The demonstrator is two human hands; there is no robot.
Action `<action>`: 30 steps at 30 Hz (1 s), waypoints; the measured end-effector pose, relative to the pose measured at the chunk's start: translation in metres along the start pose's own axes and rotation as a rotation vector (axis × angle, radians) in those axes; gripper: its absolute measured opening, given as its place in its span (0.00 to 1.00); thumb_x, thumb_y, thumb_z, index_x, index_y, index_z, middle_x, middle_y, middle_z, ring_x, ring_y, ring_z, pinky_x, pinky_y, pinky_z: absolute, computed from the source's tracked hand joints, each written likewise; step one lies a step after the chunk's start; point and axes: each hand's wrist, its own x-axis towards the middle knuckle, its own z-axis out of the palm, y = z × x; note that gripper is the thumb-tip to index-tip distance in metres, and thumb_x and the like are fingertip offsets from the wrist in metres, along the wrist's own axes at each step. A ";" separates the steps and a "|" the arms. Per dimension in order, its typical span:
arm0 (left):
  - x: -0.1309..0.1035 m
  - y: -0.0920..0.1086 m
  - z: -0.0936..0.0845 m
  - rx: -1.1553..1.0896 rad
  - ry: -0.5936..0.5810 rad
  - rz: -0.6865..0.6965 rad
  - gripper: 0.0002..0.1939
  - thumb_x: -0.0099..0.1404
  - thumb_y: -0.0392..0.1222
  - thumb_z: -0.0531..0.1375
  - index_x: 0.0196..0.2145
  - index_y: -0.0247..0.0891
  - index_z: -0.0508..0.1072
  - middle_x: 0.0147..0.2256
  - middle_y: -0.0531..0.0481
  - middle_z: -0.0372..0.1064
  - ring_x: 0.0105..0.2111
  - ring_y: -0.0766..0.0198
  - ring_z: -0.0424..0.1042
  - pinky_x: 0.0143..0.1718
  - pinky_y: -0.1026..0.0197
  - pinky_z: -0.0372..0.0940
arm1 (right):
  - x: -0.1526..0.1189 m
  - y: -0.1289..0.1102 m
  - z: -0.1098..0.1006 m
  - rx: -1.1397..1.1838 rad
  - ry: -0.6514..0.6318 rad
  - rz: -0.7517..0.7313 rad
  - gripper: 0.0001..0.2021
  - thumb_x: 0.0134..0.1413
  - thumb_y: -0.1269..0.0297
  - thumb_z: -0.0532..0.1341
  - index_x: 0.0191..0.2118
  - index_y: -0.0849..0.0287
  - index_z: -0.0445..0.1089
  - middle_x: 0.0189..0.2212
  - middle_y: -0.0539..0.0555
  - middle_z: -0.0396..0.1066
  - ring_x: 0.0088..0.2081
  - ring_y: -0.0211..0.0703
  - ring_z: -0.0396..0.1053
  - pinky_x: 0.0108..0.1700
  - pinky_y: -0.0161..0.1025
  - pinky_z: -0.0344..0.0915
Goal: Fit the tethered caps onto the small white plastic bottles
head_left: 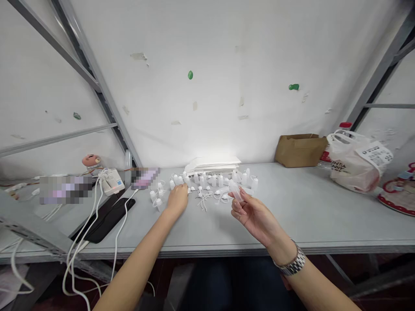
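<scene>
The right hand (251, 211) pinches 1 small translucent white plastic bottle (234, 190), seemingly light, stiff and slick, best gripped around its body, above the grey table (292, 207), while the left hand's (177, 199) fingers curl down onto the standing bottles (210, 179).

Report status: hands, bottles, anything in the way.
Left hand reaching into the small white bottles, grip hidden. Right hand pinching one bottle above the table. Loose caps between hands.
</scene>
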 end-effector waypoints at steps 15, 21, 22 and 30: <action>-0.015 0.000 -0.011 -0.178 0.195 -0.060 0.17 0.55 0.31 0.55 0.43 0.33 0.72 0.38 0.37 0.72 0.46 0.45 0.66 0.47 0.49 0.55 | 0.001 0.006 0.001 -0.088 -0.024 0.017 0.09 0.52 0.61 0.61 0.31 0.62 0.74 0.19 0.47 0.60 0.20 0.29 0.51 0.26 0.31 0.55; -0.038 -0.001 -0.023 -0.515 0.294 -0.099 0.21 0.59 0.43 0.55 0.50 0.37 0.69 0.40 0.43 0.72 0.40 0.56 0.71 0.43 0.55 0.63 | -0.001 0.015 0.005 -0.290 -0.057 -0.053 0.13 0.51 0.58 0.62 0.23 0.61 0.70 0.17 0.47 0.59 0.21 0.31 0.53 0.28 0.33 0.55; -0.041 -0.001 -0.024 -0.613 0.271 -0.101 0.21 0.58 0.44 0.56 0.49 0.37 0.69 0.39 0.44 0.73 0.39 0.57 0.72 0.42 0.56 0.64 | -0.001 0.018 0.005 -0.344 -0.050 -0.061 0.13 0.51 0.57 0.62 0.24 0.62 0.70 0.17 0.47 0.60 0.21 0.31 0.54 0.28 0.33 0.55; -0.055 0.023 -0.021 -1.592 -0.173 -0.149 0.17 0.50 0.39 0.66 0.40 0.37 0.76 0.40 0.47 0.76 0.42 0.61 0.71 0.50 0.60 0.60 | 0.006 0.043 0.002 -0.728 0.005 -0.078 0.15 0.48 0.53 0.62 0.29 0.63 0.71 0.19 0.48 0.64 0.23 0.34 0.59 0.28 0.34 0.58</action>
